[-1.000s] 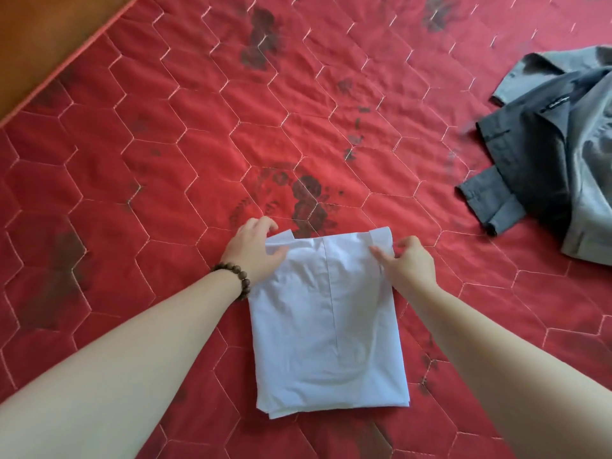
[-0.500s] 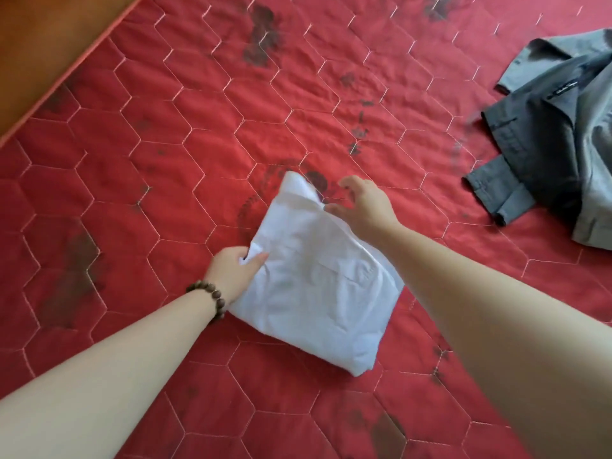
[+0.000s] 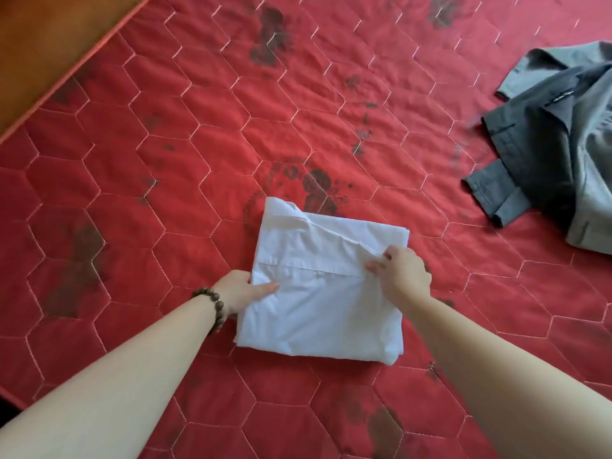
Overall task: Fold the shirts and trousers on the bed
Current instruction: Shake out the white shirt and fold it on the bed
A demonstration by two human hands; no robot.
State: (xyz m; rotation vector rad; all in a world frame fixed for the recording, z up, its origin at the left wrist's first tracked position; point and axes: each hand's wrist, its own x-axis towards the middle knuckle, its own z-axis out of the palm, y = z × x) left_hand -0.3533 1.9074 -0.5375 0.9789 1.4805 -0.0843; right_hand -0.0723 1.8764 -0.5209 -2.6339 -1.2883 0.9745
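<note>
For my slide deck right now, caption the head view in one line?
Both hands, left and right, grip a folded white cotton shirt on a red quilted bedspread; crumpled grey shirts wait.

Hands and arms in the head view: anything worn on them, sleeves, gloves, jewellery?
Both forearms are bare right to the frame edge, with no sleeves in view. The left hand has a bracelet of round, dark brown beads at the wrist. The right hand wears nothing at its wrist. No gloves, and no rings that I can make out on either hand.
</note>
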